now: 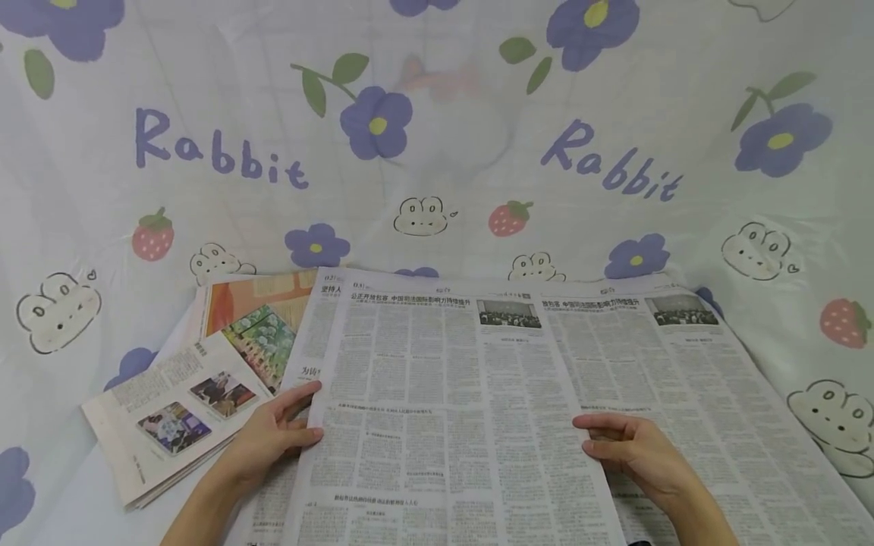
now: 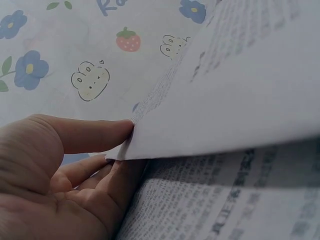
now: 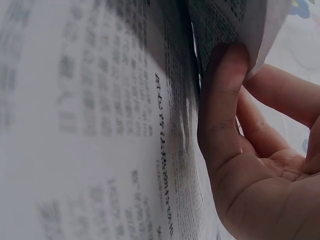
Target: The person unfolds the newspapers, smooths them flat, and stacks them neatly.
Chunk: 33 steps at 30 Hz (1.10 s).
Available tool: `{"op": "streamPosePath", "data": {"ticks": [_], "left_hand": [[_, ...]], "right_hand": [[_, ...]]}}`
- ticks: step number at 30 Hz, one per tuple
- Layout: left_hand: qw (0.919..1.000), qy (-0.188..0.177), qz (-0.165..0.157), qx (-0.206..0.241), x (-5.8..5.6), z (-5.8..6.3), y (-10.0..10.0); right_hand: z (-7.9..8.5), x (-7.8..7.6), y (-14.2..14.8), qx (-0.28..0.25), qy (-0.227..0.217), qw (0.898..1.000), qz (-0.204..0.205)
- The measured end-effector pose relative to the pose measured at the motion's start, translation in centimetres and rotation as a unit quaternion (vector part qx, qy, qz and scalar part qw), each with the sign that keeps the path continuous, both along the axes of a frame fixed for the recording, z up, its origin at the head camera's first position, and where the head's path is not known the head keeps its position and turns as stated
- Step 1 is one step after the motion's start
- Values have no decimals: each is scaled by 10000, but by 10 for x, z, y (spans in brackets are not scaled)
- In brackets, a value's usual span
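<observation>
A printed newspaper sheet (image 1: 437,371) is held up in front of me, a small dark photo near its top right corner. My left hand (image 1: 262,440) pinches its left edge. In the left wrist view the thumb lies over the paper edge (image 2: 200,135) and the fingers are beneath it. On the opposite edge my right hand (image 1: 635,451) pinches the sheet; the right wrist view shows the paper (image 3: 267,35) between thumb and fingers. Below lie more newspaper pages (image 1: 655,379), showing to the right and partly covered by the held sheet.
Folded newspaper with colour photos (image 1: 174,402) lies at the left. Behind it is a page with an orange picture (image 1: 225,311). A pale sheet printed with rabbits, strawberries and purple flowers (image 1: 423,174) forms the backdrop.
</observation>
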State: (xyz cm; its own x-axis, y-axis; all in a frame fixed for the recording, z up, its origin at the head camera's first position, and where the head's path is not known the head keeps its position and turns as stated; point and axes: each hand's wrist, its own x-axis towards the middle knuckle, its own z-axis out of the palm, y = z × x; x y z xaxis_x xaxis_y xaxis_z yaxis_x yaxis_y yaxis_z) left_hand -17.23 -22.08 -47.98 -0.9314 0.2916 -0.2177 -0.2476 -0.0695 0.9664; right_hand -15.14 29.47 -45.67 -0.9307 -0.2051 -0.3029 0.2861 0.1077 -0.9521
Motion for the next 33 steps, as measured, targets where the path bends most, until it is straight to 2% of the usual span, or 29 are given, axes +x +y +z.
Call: {"op": "streamPosePath", "data": {"ticks": [8, 13, 16, 18, 20, 23, 26, 29, 33], "left_hand": [[10000, 45, -24, 16, 1, 0, 1], [9998, 99, -152, 71, 0, 1, -1], [9996, 180, -188, -51, 0, 2, -3], [9993, 244, -109, -268, 1, 5, -5], [9965, 373, 43, -751, 5, 13, -8], [9829, 616, 413, -1687, 17, 34, -5], [9663, 836, 529, -2377, 33, 61, 13], [9653, 1103, 3, -2367, 49, 87, 46], [9648, 1367, -1226, -1884, 63, 111, 99]], "right_hand": [[-2, 0, 0, 45, -68, 10000, -53], [-1, 0, -2, 53, -90, 9999, -98], [0, 0, -3, 65, -70, 9999, -106], [1, 0, -4, 111, -59, 9999, -97], [2, 0, -5, 195, -54, 9997, -104], [2, 0, -6, 302, -37, 9995, -98], [3, 0, -6, 370, 31, 9992, -121], [5, 0, -5, 328, 106, 9993, -162], [5, 2, -3, 189, 85, 9992, -328]]}}
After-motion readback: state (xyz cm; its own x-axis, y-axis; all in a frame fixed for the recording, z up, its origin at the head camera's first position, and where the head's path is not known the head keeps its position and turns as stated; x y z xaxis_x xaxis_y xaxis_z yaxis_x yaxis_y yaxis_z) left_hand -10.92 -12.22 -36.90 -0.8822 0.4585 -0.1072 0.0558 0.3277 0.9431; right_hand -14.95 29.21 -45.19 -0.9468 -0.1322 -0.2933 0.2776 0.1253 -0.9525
